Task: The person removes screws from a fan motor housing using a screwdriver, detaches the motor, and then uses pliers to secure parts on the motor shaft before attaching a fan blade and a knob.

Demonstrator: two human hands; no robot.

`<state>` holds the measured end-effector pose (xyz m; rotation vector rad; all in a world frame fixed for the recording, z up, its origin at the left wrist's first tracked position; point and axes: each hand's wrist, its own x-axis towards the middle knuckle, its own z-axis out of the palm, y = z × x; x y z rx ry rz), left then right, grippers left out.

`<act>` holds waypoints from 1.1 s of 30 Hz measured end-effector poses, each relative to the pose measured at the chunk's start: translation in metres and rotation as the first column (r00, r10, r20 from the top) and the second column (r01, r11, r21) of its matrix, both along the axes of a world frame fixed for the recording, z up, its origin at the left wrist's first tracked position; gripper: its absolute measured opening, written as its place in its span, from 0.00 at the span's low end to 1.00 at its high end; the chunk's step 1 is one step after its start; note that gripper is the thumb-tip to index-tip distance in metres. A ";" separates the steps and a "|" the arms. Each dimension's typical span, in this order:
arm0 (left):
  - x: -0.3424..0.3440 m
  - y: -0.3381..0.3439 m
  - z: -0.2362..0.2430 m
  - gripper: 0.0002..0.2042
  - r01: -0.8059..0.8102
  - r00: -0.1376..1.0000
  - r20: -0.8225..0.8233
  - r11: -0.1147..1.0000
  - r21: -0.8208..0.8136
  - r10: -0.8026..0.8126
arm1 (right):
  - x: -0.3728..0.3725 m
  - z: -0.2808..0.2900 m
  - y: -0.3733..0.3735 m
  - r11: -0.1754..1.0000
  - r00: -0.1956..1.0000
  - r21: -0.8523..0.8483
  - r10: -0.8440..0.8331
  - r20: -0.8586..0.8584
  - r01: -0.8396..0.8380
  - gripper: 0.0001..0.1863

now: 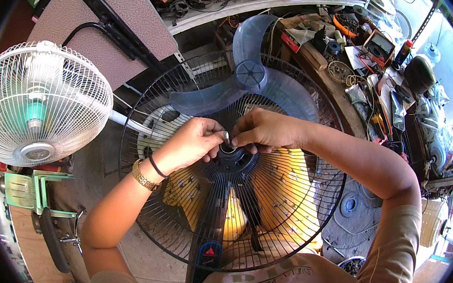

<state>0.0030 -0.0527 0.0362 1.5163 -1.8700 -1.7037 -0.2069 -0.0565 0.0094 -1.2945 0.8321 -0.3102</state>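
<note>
A black wire fan grille [144, 218] lies across my lap, with a dark round hub [229, 166] at its middle. Both hands meet just above that hub. My left hand [203, 141] pinches thumb against fingertips beside a small shiny metal piece [227, 135]. Close by on the right, my right hand [265, 131] is also closed in a pinch, its fingertips bent downward. What exactly each pinch holds is hidden by the fingers. Beyond them, a translucent blue-grey three-bladed fan blade [250, 74] rests on the far part of the grille.
A white caged fan [44, 104] stands at the left, near a pinkish folding table [124, 19] with black legs. A cluttered workbench [342, 111] holds tools, wires and a meter at the far right. Green plastic chairs [20, 191] are at lower left.
</note>
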 end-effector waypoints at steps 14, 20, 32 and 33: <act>0.002 0.000 -0.006 0.08 0.021 1.000 0.024 0.998 -0.057 -0.020 | 0.003 -0.006 0.001 0.999 0.998 -0.007 -0.053 0.037 0.053 0.12; 0.003 0.000 -0.002 0.07 0.032 0.999 0.039 0.998 -0.061 -0.029 | 0.006 -0.010 0.001 0.998 0.997 -0.021 -0.064 0.045 0.065 0.13; -0.001 0.014 0.006 0.04 -0.124 0.991 -0.038 0.991 0.044 0.126 | -0.107 0.025 -0.011 0.304 0.735 -0.910 -0.678 -0.001 0.280 0.12; 0.000 0.014 0.005 0.04 -0.130 0.991 -0.036 0.990 0.050 0.132 | -0.136 0.035 -0.006 0.312 0.519 -0.837 -0.854 -0.040 0.450 0.10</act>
